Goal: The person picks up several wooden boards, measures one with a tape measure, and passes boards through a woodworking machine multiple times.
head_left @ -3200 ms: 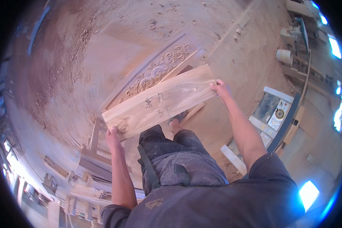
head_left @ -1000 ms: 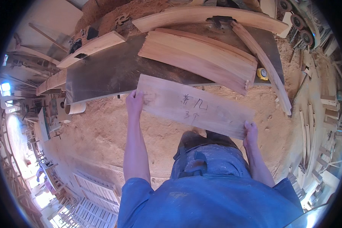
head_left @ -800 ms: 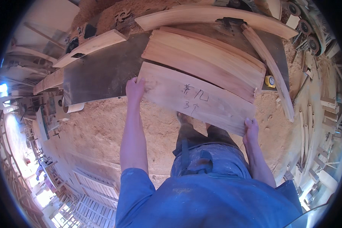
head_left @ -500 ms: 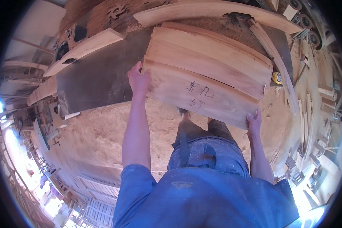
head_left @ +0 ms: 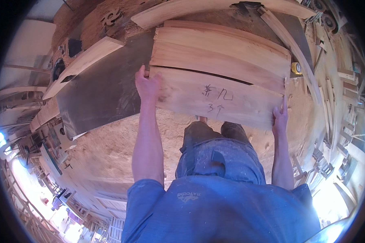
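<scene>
A pale wooden board (head_left: 190,91) with dark handwriting on its face is held between my two hands. My left hand (head_left: 148,84) is closed around its left end, thumb on top. My right hand (head_left: 280,118) grips the right end, fingers along the edge. Just beyond lie more wooden boards (head_left: 219,50), stacked on the dark table. A narrow dark gap runs between the held board and the nearest stacked one. The undersides of both hands are hidden.
The dark tabletop (head_left: 105,81) stretches to the left, with a long plank (head_left: 89,60) along its far side. A curved board (head_left: 207,11) lies at the back. A yellow tape measure (head_left: 296,68) sits right of the stack, beside a slanting wooden strip (head_left: 292,44). Sawdust covers the floor (head_left: 109,150).
The right end of the held board has swung up and away from me, so the board lies more level across the view. Both hands still hold it; the gap to the stack shows darker.
</scene>
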Demonstrator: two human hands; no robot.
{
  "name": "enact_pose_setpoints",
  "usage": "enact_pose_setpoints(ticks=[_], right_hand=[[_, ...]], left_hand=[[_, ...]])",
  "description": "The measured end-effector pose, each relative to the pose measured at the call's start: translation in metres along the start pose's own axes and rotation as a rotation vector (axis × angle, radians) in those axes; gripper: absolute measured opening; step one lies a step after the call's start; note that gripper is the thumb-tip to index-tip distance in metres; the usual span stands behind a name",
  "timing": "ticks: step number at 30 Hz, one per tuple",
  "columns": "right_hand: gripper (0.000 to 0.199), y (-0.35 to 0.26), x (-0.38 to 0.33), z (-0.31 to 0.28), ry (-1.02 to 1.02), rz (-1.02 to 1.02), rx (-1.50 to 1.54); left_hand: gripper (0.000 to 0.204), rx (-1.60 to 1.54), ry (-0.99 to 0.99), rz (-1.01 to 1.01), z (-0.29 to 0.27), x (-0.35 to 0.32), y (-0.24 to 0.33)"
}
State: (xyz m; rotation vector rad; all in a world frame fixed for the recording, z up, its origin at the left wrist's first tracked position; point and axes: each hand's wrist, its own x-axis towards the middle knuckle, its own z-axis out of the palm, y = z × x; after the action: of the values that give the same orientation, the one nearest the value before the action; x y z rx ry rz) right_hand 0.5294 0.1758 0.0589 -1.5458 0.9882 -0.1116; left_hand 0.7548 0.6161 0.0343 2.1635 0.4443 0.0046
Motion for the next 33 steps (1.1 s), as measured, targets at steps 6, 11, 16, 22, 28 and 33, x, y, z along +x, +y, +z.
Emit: enact_pose_setpoints(ticks=[6,11,16,22,28,33], right_hand=[[0.071,0.002,0.008,-0.010,-0.028,0.034,0.018],[0.070,0.010,0.012,-0.013,-0.020,-0.012,0.023],[0.074,0.008,0.012,-0.008,0.006,0.035,-0.062],[0.072,0.004,0.007,-0.006,0.076,0.001,0.010],[0.070,0.017,0.011,-0.009,0.052,-0.044,0.038],[0.068,-0.002,0.007,-0.010,0.042,0.031,0.074]], left_hand=[[0.072,-0.157,-0.117,-0.044,-0.013,0.007,0.026],[0.068,-0.073,-0.088,0.086,-0.004,0.004,0.022],[0.067,-0.205,-0.149,-0.080,-0.012,0.015,-0.003],[0.075,-0.301,-0.145,-0.063,-0.005,0.015,0.005],[0.075,-0.229,-0.135,-0.071,-0.003,0.000,0.026],[0.074,-0.239,-0.155,-0.075,-0.006,-0.007,0.035]])
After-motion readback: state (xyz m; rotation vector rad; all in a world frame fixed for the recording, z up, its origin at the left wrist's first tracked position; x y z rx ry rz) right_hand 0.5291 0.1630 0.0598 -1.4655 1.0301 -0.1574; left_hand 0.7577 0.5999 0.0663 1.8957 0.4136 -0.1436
